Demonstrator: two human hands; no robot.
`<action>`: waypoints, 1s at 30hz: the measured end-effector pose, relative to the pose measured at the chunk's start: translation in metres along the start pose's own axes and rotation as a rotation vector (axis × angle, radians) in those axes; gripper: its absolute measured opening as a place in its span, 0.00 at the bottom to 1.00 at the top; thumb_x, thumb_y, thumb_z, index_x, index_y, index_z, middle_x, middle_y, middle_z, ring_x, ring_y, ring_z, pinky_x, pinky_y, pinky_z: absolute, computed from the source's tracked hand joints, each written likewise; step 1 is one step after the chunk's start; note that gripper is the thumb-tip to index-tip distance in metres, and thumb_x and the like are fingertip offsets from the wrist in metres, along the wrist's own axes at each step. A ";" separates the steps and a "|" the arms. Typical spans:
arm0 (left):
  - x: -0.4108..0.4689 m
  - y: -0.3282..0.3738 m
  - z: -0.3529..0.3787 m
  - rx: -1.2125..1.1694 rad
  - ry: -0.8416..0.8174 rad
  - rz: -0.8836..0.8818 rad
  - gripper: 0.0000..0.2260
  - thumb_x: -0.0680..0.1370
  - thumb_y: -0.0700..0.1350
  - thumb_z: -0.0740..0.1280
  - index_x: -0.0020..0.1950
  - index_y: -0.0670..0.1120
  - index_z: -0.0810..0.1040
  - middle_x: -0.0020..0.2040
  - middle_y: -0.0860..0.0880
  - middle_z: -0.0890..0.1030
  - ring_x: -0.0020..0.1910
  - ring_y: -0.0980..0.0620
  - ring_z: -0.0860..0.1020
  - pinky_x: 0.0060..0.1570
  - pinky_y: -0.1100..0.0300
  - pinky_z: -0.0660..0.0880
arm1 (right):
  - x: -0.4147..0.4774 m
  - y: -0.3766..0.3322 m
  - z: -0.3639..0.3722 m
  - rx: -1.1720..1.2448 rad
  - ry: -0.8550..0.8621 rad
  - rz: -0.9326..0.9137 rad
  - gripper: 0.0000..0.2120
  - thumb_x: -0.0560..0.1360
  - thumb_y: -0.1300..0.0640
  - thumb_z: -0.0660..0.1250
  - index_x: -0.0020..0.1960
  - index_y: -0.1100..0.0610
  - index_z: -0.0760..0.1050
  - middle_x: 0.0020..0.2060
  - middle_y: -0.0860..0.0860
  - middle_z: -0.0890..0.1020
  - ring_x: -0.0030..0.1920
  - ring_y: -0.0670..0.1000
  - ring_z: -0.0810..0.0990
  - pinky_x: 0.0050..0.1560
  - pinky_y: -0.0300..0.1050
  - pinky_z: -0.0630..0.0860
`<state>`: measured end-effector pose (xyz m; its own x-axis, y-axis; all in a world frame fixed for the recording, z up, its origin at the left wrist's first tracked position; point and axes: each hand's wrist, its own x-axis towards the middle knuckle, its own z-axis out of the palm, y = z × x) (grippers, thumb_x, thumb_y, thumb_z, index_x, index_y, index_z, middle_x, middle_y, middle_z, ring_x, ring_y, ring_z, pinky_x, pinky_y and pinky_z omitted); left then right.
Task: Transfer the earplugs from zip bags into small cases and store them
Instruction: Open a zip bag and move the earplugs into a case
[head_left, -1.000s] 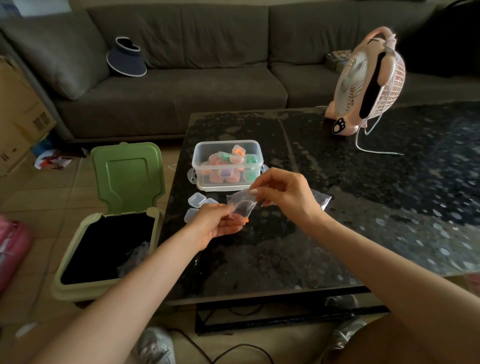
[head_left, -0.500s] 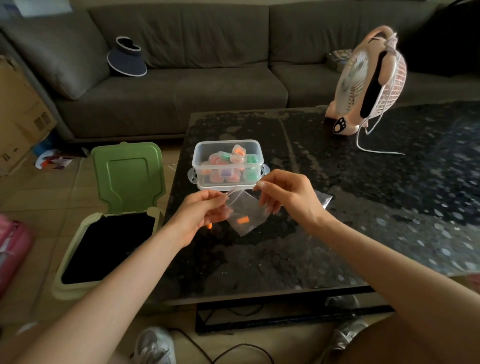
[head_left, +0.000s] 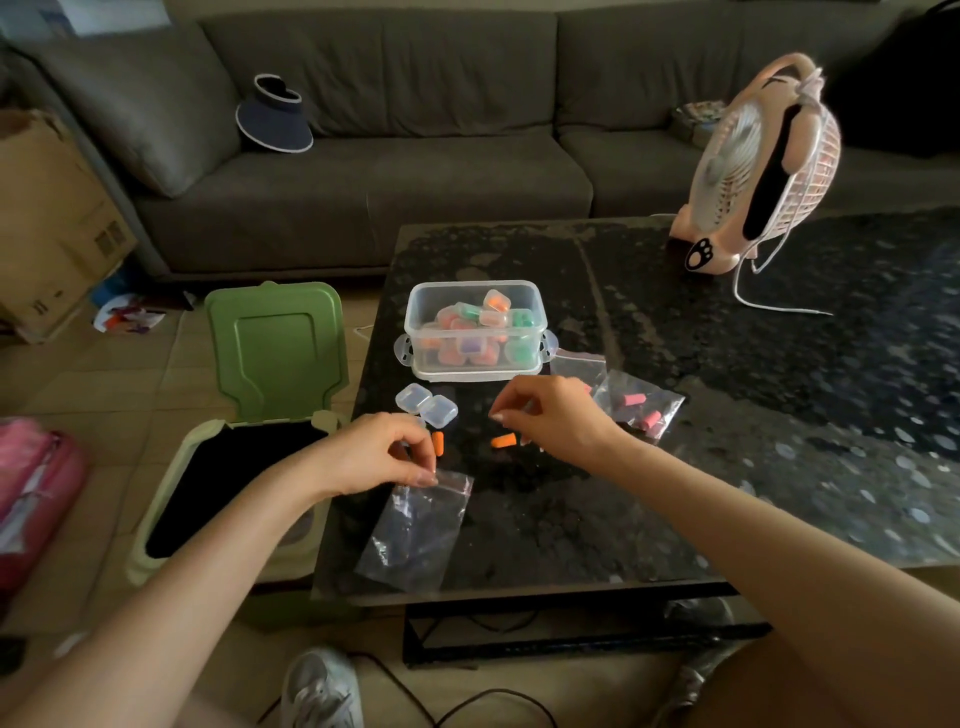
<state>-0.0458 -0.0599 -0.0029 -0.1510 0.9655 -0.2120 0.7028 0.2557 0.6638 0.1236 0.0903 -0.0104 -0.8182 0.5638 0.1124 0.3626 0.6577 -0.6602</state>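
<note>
My left hand (head_left: 371, 452) pinches the top edge of an empty clear zip bag (head_left: 415, 530) that hangs over the table's near left part. Two orange earplugs lie on the dark table: one (head_left: 438, 443) just past my left fingers, the other (head_left: 503, 441) under my right hand (head_left: 556, 415). That hand hovers with its fingers curled down, holding nothing. Two empty small clear cases (head_left: 426, 405) sit in front of a clear storage box (head_left: 475, 330) with several filled cases. A zip bag with pink earplugs (head_left: 639, 408) lies right of my right hand.
A green bin (head_left: 228, 483) with its lid up stands on the floor at the table's left edge. A pink fan (head_left: 758, 171) and its cord occupy the far right of the table (head_left: 727, 467). A grey sofa runs behind. Cables and a shoe lie below the near edge.
The orange earplugs have dropped out of the bag onto the table. My right hand let go of the bag; my left hand lowered it toward me and to the left.
</note>
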 end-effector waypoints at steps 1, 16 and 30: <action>-0.001 -0.003 0.000 0.065 0.015 0.004 0.08 0.71 0.40 0.74 0.36 0.51 0.78 0.41 0.56 0.76 0.40 0.60 0.76 0.46 0.62 0.74 | 0.002 -0.001 0.003 -0.036 0.006 -0.010 0.05 0.75 0.57 0.68 0.50 0.56 0.80 0.41 0.45 0.79 0.37 0.41 0.75 0.43 0.35 0.73; 0.000 -0.010 -0.002 0.225 0.281 -0.053 0.09 0.76 0.35 0.63 0.49 0.48 0.77 0.50 0.52 0.77 0.45 0.55 0.77 0.49 0.57 0.76 | 0.049 -0.015 0.058 -0.334 0.082 0.007 0.17 0.76 0.44 0.63 0.53 0.56 0.80 0.54 0.56 0.76 0.57 0.56 0.73 0.53 0.49 0.72; 0.016 -0.004 0.001 0.256 0.581 -0.027 0.19 0.72 0.44 0.72 0.60 0.44 0.71 0.56 0.48 0.75 0.50 0.52 0.76 0.49 0.53 0.76 | 0.048 -0.032 0.044 0.357 0.076 0.215 0.13 0.70 0.58 0.72 0.52 0.59 0.73 0.45 0.54 0.79 0.44 0.51 0.79 0.43 0.42 0.78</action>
<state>-0.0507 -0.0453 -0.0099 -0.4730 0.8463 0.2450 0.8266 0.3300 0.4558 0.0532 0.0739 -0.0165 -0.7005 0.7136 -0.0102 0.3333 0.3144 -0.8888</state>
